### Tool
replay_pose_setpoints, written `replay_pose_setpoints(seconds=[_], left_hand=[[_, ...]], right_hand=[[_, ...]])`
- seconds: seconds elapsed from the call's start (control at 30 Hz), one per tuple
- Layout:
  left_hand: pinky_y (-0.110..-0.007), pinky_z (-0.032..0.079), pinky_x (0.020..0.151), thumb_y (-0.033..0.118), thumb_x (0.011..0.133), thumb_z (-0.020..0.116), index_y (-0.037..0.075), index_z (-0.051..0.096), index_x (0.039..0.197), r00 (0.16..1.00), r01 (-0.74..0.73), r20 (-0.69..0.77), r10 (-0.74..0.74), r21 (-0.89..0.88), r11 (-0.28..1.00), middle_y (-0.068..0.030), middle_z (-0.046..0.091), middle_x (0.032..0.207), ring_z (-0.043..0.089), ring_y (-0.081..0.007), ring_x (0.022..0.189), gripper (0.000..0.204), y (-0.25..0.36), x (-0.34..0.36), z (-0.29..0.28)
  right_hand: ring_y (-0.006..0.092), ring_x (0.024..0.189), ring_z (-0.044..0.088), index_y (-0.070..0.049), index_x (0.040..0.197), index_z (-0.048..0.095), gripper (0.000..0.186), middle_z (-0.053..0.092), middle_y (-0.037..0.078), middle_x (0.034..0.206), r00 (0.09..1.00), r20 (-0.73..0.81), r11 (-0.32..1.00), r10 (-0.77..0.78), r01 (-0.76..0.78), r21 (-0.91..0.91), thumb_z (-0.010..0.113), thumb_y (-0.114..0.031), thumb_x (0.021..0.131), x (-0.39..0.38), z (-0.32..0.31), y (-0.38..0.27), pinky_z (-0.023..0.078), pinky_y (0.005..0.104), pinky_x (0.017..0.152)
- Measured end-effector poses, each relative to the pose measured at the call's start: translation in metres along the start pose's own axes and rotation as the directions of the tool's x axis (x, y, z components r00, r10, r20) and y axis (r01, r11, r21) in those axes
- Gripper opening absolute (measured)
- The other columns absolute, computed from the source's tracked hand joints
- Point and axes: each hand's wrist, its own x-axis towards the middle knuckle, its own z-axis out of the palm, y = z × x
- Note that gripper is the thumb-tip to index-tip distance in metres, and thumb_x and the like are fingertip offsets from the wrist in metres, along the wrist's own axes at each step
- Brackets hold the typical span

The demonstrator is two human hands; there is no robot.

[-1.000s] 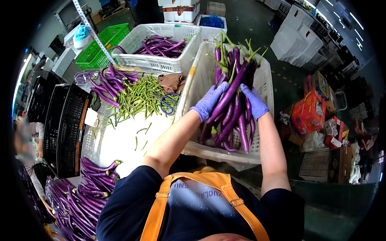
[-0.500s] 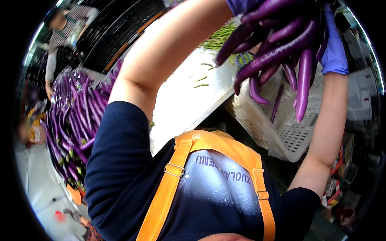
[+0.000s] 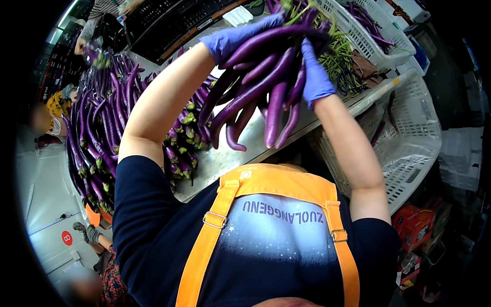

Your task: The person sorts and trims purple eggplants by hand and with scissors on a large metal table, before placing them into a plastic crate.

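A big bunch of long purple eggplants [image 3: 276,112] hangs in the air between my hands, above the front part of the white table [image 3: 209,166]. My left hand [image 3: 229,41], in a blue-purple glove, grips the bunch from the left near its top; its fingertips are partly hidden among the stems. On the other side my gloved right hand [image 3: 315,77] is closed against the bunch, fingers pointing up and partly covered. The lower ends of the eggplants dangle loosely. Behind my left forearm lie more eggplants [image 3: 179,138] on the table, green caps toward me.
A large eggplant pile [image 3: 97,133] fills the left side, with co-workers beyond it. Thin green beans [image 3: 343,64] lie right of the bunch. A white plastic crate [image 3: 417,128] stands at the right; another crate [image 3: 404,51] holds eggplants farther back. Black crates [image 3: 169,30] line the back.
My hands and the eggplant bunch have moved left and lower in view, from near the right-hand crate to over the table. The view has shifted too, showing more table.
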Motion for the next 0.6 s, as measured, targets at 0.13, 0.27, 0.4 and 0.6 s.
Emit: replay_pose_setpoints(seconds=[0.13,0.27,0.4,0.6], left_hand=[[-0.024,0.060,0.076,0.048,0.105,0.057,0.011,0.067,0.133,0.926,0.347,-0.064,-0.373,-0.245,0.905,-0.0123,0.074,0.111,0.072,-0.0160,0.083,0.048,-0.069,0.006,-0.012],[-0.033,0.044,0.109,0.061,0.105,0.046,0.009,0.060,0.145,0.886,0.422,-0.414,-0.210,0.527,0.738,-0.0158,0.066,0.133,0.061,-0.0192,0.117,0.067,-0.190,0.025,-0.071],[-0.032,0.043,0.108,0.049,0.110,0.036,0.009,0.056,0.148,0.933,0.283,-0.353,-0.068,0.606,0.743,-0.0124,0.067,0.131,0.061,-0.0181,0.114,0.058,-0.232,0.033,-0.095],[-0.037,0.044,0.107,0.051,0.108,0.040,0.005,0.058,0.143,0.861,0.359,-0.503,0.072,0.702,0.615,-0.0183,0.067,0.129,0.063,-0.0269,0.112,0.061,-0.230,0.035,-0.094]], right_hand=[[0.0250,0.121,0.063,0.004,0.138,0.058,0.096,0.068,0.016,0.129,0.969,-0.245,0.940,0.010,-0.093,-0.329,0.066,-0.076,0.086,0.007,-0.040,0.068,0.049,0.0375,0.106],[0.0326,0.142,0.047,0.013,0.149,0.041,0.112,0.051,0.027,0.150,0.944,-0.312,0.601,0.106,-0.311,-0.736,0.062,-0.078,0.087,0.018,-0.101,0.127,0.036,0.0383,0.117],[0.0373,0.142,0.046,0.011,0.152,0.036,0.107,0.046,0.030,0.153,0.940,-0.240,0.513,0.242,-0.334,-0.791,0.064,-0.070,0.089,0.005,-0.108,0.105,0.040,0.0433,0.114],[0.0396,0.140,0.048,0.010,0.153,0.033,0.102,0.040,0.030,0.156,0.916,-0.293,0.465,0.274,-0.393,-0.794,0.067,-0.063,0.091,-0.001,-0.127,0.119,0.051,0.0553,0.101]])
